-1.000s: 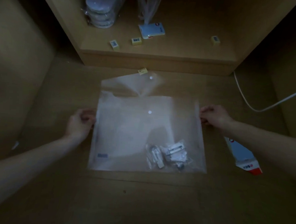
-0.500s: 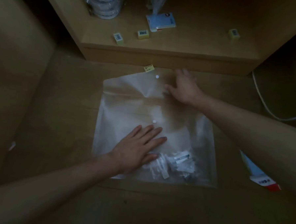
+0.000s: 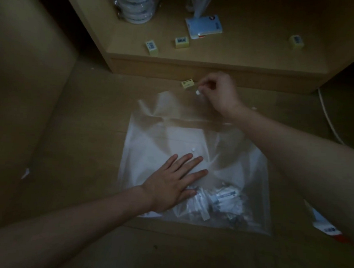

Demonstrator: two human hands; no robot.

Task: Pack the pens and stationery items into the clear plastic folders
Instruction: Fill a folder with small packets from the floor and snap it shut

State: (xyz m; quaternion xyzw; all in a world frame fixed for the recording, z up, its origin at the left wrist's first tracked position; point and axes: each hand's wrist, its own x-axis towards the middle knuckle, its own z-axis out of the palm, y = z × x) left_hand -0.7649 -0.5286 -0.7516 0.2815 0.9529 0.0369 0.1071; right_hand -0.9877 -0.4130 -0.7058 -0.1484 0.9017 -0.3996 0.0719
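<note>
A clear plastic folder (image 3: 242,168) lies flat on the brown floor in dim light. Small wrapped stationery items (image 3: 217,203) bunch in its lower right corner. My left hand (image 3: 173,183) presses flat on the folder's front, fingers straight, just below the white snap button (image 3: 193,149). The folder's flap (image 3: 173,105) lies open toward the shelf. My right hand (image 3: 219,93) pinches the flap's tip at its white snap (image 3: 198,92).
A small yellow box (image 3: 188,83) lies by the flap tip. On the low wooden shelf (image 3: 216,64) sit more small yellow boxes (image 3: 182,42), a blue-white packet (image 3: 204,26) and stacked round packs (image 3: 135,6). A red-white-blue carton (image 3: 327,227) lies right; a white cable (image 3: 328,119) runs behind it.
My hands left the folder's side edges. The left one moved onto the folder's front and pressed flat. The right one reached to the flap and now pinches its tip.
</note>
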